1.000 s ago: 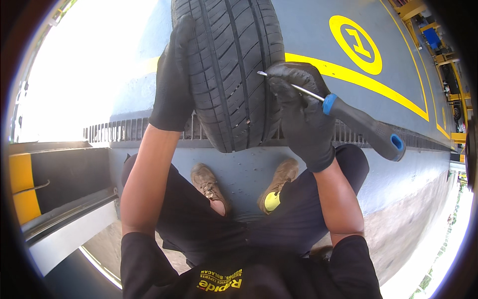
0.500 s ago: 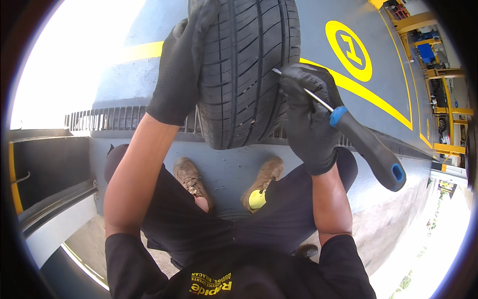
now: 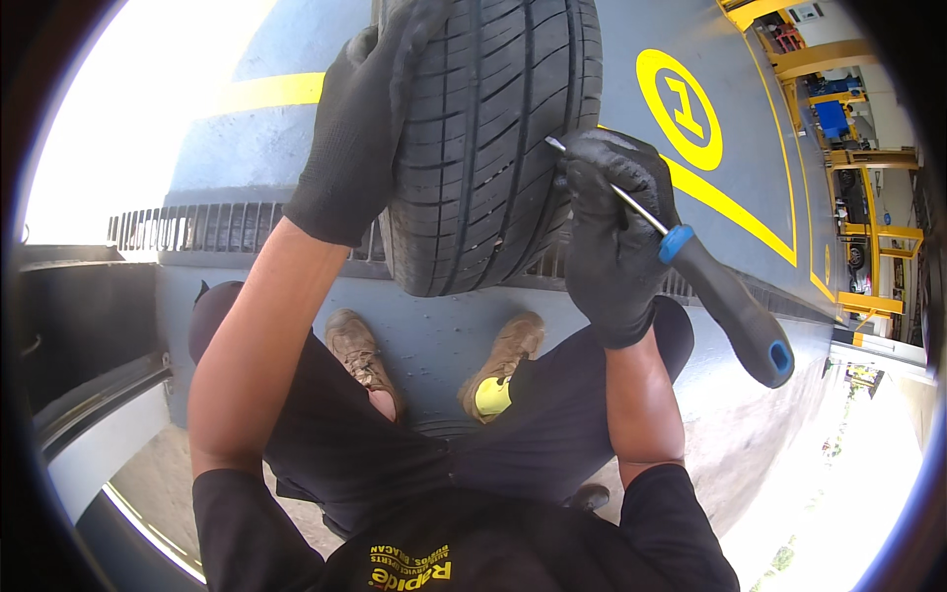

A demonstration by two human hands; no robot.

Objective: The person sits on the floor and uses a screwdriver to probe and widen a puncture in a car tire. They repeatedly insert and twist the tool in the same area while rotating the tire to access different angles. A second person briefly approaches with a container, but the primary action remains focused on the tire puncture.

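A black tire (image 3: 464,187) stands upright between my knees, its grooved tread facing me with small pale specks in it. My left hand (image 3: 360,138), in a black glove, grips the tire's left side, its fingertips partly cut off by the top of the view. In my right hand (image 3: 621,237), also gloved, is a screwdriver (image 3: 730,306) with a black and blue handle. My fingers close around its metal shaft, and the handle sticks out past the hand toward the lower right. The flat tip is at the right part of the tread, apparently touching it.
A dark floor grate (image 3: 187,232) runs behind and beside the tire. Yellow lines and a yellow ring (image 3: 679,111) mark the grey floor. Yellow metal frames (image 3: 873,237) stand at the far right. A dark open recess (image 3: 89,326) lies at the left.
The whole view has shifted slightly. Both hands keep their places on the tire and the screwdriver, whose tip has barely moved along the tread.
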